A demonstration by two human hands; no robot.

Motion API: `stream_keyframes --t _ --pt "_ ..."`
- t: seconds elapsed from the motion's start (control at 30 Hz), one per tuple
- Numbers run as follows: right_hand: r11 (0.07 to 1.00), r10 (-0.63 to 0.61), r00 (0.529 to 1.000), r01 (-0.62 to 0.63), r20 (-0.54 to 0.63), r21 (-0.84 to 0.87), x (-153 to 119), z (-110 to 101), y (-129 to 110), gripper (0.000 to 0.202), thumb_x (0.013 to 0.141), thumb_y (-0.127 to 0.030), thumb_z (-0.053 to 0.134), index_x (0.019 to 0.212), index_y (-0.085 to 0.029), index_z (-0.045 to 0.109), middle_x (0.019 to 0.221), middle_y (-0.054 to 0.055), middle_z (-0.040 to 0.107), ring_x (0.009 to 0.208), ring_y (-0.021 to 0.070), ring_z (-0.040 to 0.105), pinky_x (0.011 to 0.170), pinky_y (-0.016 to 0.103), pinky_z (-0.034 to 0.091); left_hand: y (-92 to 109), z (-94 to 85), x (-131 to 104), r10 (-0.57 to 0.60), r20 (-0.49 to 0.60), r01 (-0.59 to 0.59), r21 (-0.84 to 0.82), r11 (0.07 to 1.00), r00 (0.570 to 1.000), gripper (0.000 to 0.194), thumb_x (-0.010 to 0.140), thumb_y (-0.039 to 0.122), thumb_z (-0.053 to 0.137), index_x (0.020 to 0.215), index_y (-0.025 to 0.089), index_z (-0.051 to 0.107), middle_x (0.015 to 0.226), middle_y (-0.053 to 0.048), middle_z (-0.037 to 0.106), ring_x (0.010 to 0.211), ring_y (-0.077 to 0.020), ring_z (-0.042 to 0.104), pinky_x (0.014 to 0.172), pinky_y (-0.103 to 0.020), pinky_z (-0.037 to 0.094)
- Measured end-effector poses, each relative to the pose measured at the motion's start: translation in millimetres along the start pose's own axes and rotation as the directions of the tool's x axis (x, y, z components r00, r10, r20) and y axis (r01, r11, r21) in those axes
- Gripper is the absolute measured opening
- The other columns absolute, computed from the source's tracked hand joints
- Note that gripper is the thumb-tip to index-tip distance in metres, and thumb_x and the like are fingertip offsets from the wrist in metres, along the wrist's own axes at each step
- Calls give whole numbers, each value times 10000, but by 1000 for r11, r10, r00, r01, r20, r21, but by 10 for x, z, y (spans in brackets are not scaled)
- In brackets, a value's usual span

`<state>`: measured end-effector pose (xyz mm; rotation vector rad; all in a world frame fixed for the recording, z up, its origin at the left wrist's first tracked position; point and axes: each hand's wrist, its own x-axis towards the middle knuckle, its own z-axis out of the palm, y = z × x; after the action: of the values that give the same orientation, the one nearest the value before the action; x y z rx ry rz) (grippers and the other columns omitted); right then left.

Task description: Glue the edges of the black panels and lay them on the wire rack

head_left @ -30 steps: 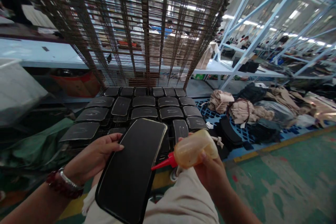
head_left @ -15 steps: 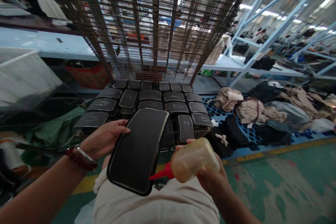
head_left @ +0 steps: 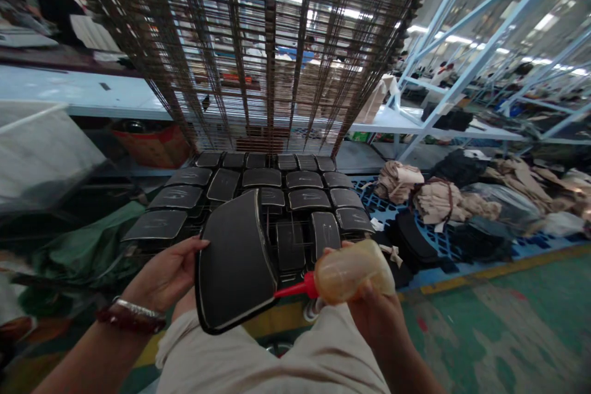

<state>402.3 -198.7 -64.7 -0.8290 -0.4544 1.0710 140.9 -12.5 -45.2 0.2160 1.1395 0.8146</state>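
My left hand (head_left: 168,274) grips the left edge of a black curved panel (head_left: 235,265), held tilted above my lap. A thin pale line runs along the panel's border. In my right hand (head_left: 369,301) lies a squeeze bottle (head_left: 355,272) of yellowish, see-through plastic. Its red nozzle (head_left: 295,289) points left, with the tip at the panel's lower right edge. Beyond the panel, several similar black pieces (head_left: 309,199) lie in rows on a wire rack, many with pale streaks on top.
Upright wire racks (head_left: 272,43) rise behind the rows. A white bin (head_left: 41,154) and green cloth (head_left: 92,246) are at left. Bundled beige pieces (head_left: 434,200) lie on a blue pallet (head_left: 438,237) at right. A co-worker in black (head_left: 58,12) is at far left.
The panel has turned in my left hand, its lower edge now slanting up to the right. My right hand has moved the bottle slightly right and up, the nozzle tip following the panel's edge.
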Motion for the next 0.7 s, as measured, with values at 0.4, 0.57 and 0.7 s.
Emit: stream_keyframes --t 0.4,0.57,0.7 --pt "982 -181 973 187 -146 29 171 -94 75 581 747 -332 867 1283 -281 651 1194 102 738 1139 308 675 1041 489 501 -489 23 39 -68 -32 60 -205 977 997 570 863 -43 428 1432 -5 461 872 -163 808 708 -284 785 651 -359 683" --pt "992 -82 992 90 -91 85 67 -106 193 562 761 -339 863 1278 -282 651 1207 107 734 1162 283 664 1050 456 492 -508 117 -6 -80 -58 65 -223 973 995 618 843 -48 428 1456 31 451 980 -174 806 834 -313 783 778 -431 674" --pt "996 -43 998 47 -53 77 -22 -82 305 604 726 -380 880 1266 -231 655 1165 144 743 1136 329 672 1006 488 517 -496 175 -40 -71 -64 56 -218 974 995 583 858 -41 424 1438 1 462 941 -173 808 811 -305 785 753 -406 677"
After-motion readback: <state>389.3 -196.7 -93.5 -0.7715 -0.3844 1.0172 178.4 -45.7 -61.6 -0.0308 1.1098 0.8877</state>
